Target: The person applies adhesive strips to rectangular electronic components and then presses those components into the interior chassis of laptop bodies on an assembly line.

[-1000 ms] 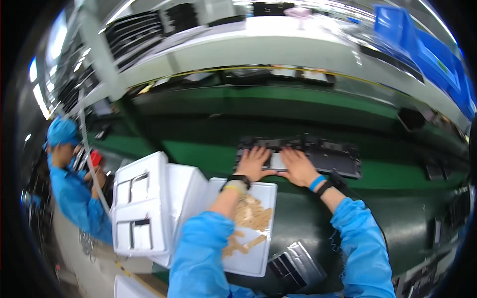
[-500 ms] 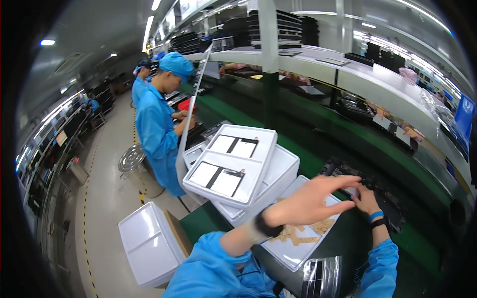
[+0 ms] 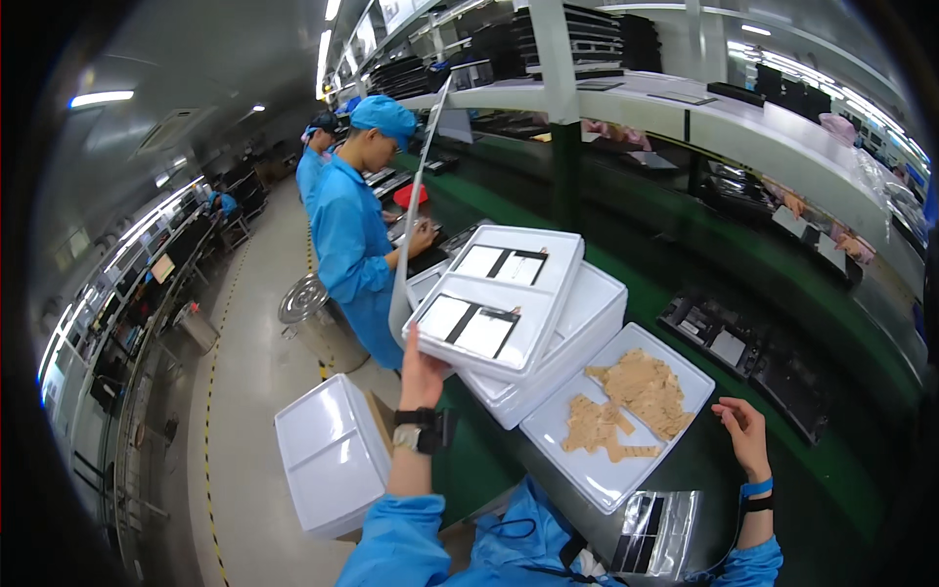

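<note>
My left hand (image 3: 423, 377) is at the near-left corner of the top white tray (image 3: 537, 279), one finger along its side and the others partly hidden by the rim; it appears to grip the corner. Two flat white battery packs with black middle strips, the nearer one (image 3: 471, 326) and the farther one (image 3: 502, 264), lie in that tray's two compartments. To the right, my right hand (image 3: 745, 432) hovers with loosely bent, parted fingers and nothing in them. It is between a white tray (image 3: 611, 484) of tan paper-like pieces (image 3: 641, 391) and an opened black laptop chassis (image 3: 729, 342).
More white trays (image 3: 597, 313) are stacked under the top one. Another white tray (image 3: 323, 445) sits on a cardboard box at left. A silvery bag (image 3: 657, 533) lies near me. A co-worker in blue (image 3: 352, 225) stands beyond a thin upright panel (image 3: 423, 186); a metal bin (image 3: 318, 313) is behind.
My left hand has left the laptop chassis and come across to the top tray's corner. My right hand has drawn back from the chassis. The whole view has shifted.
</note>
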`<state>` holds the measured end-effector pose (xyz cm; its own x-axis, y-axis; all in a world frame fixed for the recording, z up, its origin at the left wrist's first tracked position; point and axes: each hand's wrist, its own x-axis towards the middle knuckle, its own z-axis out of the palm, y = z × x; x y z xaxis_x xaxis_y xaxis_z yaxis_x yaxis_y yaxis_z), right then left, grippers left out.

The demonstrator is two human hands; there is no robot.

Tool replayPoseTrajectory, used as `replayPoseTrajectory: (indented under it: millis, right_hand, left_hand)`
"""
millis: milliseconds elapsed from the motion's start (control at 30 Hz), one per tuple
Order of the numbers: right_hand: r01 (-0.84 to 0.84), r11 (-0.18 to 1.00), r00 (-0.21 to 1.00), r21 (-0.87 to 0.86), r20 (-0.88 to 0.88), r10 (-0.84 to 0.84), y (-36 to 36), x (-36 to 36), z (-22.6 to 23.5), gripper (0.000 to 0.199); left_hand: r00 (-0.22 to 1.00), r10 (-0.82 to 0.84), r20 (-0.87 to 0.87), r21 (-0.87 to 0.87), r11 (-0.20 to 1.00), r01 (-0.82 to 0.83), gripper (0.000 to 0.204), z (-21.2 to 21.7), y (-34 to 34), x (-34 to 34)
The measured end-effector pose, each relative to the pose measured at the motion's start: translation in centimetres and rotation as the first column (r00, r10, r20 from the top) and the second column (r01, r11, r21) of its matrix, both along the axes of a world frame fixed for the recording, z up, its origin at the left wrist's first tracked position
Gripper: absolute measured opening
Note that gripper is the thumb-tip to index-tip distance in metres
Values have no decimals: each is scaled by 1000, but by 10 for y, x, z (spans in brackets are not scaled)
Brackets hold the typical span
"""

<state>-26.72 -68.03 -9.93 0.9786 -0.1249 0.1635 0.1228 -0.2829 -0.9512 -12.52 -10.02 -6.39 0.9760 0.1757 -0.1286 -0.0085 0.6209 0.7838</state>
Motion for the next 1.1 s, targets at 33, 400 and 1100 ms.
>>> replayPoseTrajectory:
  millis: [33,400,1100]
  right_hand:
    - [-12,1000,1000,3,-3,12,0,-2,-4,27]
    - [17,998,999,59,37,-19,-14,-2,-16,25]
    - [26,996,998,87,58,-31,-28,-8,-14,26]
  left_hand:
    - [990,116,84,44,992,-120,56,6,-17,4]
    - [865,487,125,-128,872,-472,38,26,-34,20]
    - [757,623,199,-151,783,-604,44,116,93,-130]
